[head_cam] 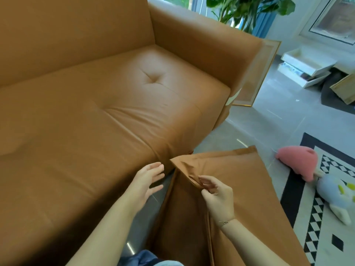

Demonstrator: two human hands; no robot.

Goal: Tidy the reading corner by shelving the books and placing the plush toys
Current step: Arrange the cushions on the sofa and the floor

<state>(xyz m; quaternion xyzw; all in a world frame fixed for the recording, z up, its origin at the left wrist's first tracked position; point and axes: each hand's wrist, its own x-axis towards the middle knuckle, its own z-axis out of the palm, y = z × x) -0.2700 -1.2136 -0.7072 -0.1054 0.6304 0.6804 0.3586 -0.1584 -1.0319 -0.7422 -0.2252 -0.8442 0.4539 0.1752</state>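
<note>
A person's right hand (215, 196) pinched the top edge of a tan leather cushion (240, 198) standing on the floor against the front of the sofa (115, 93), thumb and fingertips closed on a fold near its corner. The left hand (148, 179) hovered just beside it, fingers spread and holding nothing. The task's plush toys — a pink plush (299, 160) and a pale blue plush (338, 196) — lay touching on the patterned rug (315, 217), well apart from both hands. Both looked soft, light and squashable, likely easy to lift by a plain grasp round the body with no risk of breakage. Books appeared to sit in a low white shelf (305, 68) beyond the sofa arm — too small to make out clearly.
</note>
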